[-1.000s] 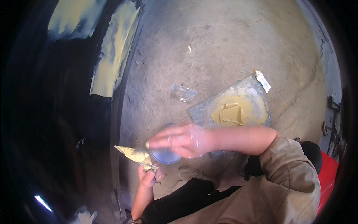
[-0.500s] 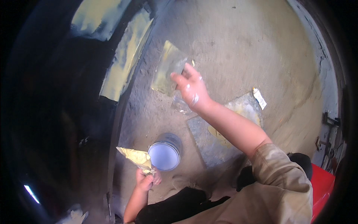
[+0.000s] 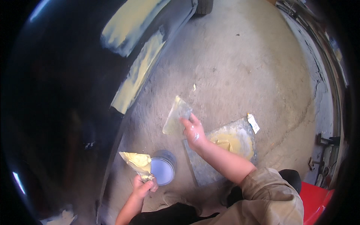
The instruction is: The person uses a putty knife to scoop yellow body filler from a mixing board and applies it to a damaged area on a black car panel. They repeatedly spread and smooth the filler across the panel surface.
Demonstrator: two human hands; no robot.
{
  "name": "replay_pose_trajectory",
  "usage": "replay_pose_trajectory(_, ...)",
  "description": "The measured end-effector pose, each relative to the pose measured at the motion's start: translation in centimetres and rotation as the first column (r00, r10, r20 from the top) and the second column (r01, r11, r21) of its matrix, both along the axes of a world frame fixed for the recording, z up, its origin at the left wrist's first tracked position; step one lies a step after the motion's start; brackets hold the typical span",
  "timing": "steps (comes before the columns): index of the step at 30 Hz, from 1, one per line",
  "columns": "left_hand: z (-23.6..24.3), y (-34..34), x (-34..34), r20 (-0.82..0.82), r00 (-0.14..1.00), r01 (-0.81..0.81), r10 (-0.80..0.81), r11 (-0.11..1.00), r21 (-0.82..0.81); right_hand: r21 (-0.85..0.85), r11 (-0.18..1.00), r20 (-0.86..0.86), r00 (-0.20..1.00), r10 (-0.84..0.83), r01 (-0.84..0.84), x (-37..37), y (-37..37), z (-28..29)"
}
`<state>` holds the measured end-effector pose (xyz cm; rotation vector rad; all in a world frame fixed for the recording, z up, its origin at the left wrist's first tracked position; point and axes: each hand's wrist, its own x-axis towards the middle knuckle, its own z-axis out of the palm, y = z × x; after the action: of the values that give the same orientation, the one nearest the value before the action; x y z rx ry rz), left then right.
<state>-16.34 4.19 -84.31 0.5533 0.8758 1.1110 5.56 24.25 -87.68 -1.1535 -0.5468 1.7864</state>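
Note:
My left hand [image 3: 144, 186] is closed round the handle of a putty knife [image 3: 136, 162], whose broad blade carries a thick heap of pale yellow filler. The blade is beside a round can [image 3: 162, 171] with a whitish top. My right hand [image 3: 193, 131] pinches a flat, translucent greenish-grey spreader [image 3: 177, 115] by its right edge, held up over the floor. On the dark car body [image 3: 71, 93] at left are two smeared patches of yellow filler: a wide one [image 3: 129, 26] and a narrow strip [image 3: 138, 73] along the lower edge.
Under my right forearm lies a grey mixing board [image 3: 198, 168] with yellow filler spread on it. A white tube [image 3: 253, 123] rests at its far right corner. Farther off is a tyre [image 3: 204, 6]. Something red [image 3: 315, 202] stands at lower right, by the wall's clamps [image 3: 326, 139].
My right hand has come back nearer to me with the spreader, toward the board. My left hand still holds the loaded putty knife by the can. The view has shifted, showing a tyre.

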Motion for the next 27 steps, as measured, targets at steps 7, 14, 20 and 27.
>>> replay_pose_trajectory(7, 0.2, 2.7, 0.5, -0.279, 0.959, 0.064, -0.045, 0.996, 0.061, 0.061, 0.984, -0.074, 0.983, -0.166, 0.17, 0.9, 2.1, -0.4)
replay_pose_trajectory(14, -0.5, 3.6, -0.1, -0.531, 0.847, 0.108, -0.018, 0.984, 0.14, 0.006, 0.976, -0.186, 0.959, -0.215, 0.22, 2.2, 3.9, -0.2)
replay_pose_trajectory(20, 0.7, 2.7, 3.4, -0.401, 0.903, -0.099, 0.151, 0.984, 0.148, -0.293, 0.929, -0.057, 0.965, -0.255, 0.228, 2.1, 0.1, -1.4)
replay_pose_trajectory(27, 5.0, 0.6, 7.4, -0.019, 0.95, -0.312, 0.311, 0.95, -0.023, -0.648, 0.68, 0.08, 0.919, -0.385, 0.342, 3.1, -7.2, 0.0)
